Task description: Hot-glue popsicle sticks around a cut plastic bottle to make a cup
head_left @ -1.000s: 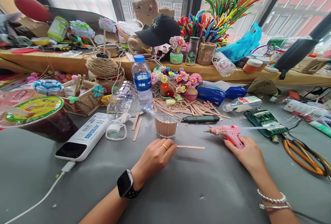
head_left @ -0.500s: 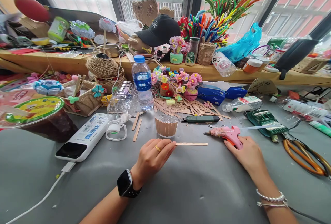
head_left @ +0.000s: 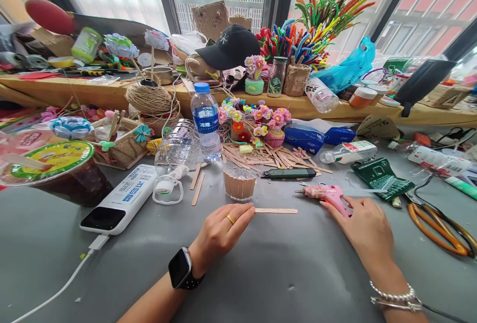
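My left hand [head_left: 223, 228] pinches one end of a flat wooden craft stick [head_left: 276, 210], which points right just above the grey table. A streak of glue seems to run along the stick. My right hand [head_left: 363, 228] is at the handle of a pink glue gun [head_left: 333, 198], thumb and fingers spread apart around it. The gun lies on its side, nozzle to the left, with a clear glue stick [head_left: 367, 192] at its back. Beyond my left hand stands a small clear plastic cup [head_left: 239, 185] with craft sticks around its side.
Loose craft sticks [head_left: 257, 156], a dark green utility knife [head_left: 288, 173] and a water bottle [head_left: 206, 121] lie or stand behind the cup. A white power bank [head_left: 122, 199] and a drink cup [head_left: 55, 179] are at left. Orange-handled scissors [head_left: 439, 231] lie at right.
The glue gun has tipped flatter onto the table, and my right hand's fingers have loosened around its handle. My left hand and the stick have barely moved.
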Demonstrator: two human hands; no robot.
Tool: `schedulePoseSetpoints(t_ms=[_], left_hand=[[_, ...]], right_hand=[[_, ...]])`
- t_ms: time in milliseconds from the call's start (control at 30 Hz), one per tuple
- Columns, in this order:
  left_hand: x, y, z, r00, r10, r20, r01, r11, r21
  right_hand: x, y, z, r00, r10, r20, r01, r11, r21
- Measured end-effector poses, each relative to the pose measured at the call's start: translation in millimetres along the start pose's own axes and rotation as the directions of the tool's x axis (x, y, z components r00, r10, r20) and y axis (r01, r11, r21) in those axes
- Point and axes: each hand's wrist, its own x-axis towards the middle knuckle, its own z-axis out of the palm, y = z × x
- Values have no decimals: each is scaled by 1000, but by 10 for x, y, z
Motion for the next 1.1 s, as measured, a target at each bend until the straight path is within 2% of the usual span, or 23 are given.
schedulePoseSetpoints(t_ms=[67, 133, 200, 267, 367, 433, 500, 600, 800, 967, 1100], left_hand=[[9, 1, 1, 1000, -1, -3, 1, 1000, -2], [16, 1, 5, 1000, -10, -4, 10, 1000, -12], [16, 1, 9, 1000, -18, 4, 19, 999, -31], [8, 3, 12, 1000, -24, 16, 25, 999, -45], [-4, 13, 8, 1000, -22, 21, 23, 998, -52], [-1, 25, -1, 999, -25, 20, 26, 998, -57], [11, 35, -12, 999, -37, 24, 38, 998, -56], [30, 43, -24, 998, -51, 41, 54, 997, -56], [44, 49, -32, 999, -23, 27, 25, 998, -59], [48, 56, -41, 1000, 8, 19, -7, 998, -62], [61, 62, -41, 1000, -1, 18, 1, 999, -50]], right_hand=[[14, -83, -106, 992, -45, -119, 59, 991, 123], [19, -239, -257, 964, -126, -232, 197, 928, 315], [4, -462, -422, 915, -249, -318, 369, 834, 410], [-35, -717, -555, 846, -381, -374, 526, 712, 465], [-114, -1055, -630, 738, -552, -387, 675, 602, 427], [-163, -1204, -605, 673, -630, -387, 739, 590, 325], [-199, -1293, -556, 639, -670, -377, 767, 594, 243], [-234, -1351, -492, 638, -662, -393, 760, 623, 183], [-253, -1363, -454, 681, -607, -409, 711, 682, 173], [-253, -1350, -467, 668, -600, -441, 718, 676, 167], [-264, -1344, -465, 675, -593, -439, 717, 668, 199]])
